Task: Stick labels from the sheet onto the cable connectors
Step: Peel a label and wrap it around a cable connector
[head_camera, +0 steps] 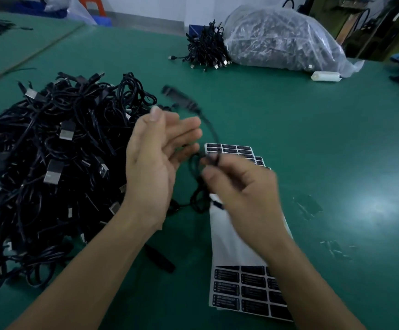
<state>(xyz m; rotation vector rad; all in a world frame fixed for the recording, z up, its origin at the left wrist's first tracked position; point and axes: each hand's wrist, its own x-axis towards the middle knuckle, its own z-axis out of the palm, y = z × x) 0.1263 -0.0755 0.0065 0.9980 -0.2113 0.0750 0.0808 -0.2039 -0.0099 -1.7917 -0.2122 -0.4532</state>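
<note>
Head view: the left grip is spread, fingers straight, holding nothing, just beside the cable; the right grip, blurred, pinches that cable above the sheet; the cable arcs up to a blurred connector in the air; the sheet lies on the table, right of the pile of cables.

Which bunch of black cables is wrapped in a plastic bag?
The far-right heap, inside clear plastic; the small bundle beside it and the big left pile lie bare.
</note>
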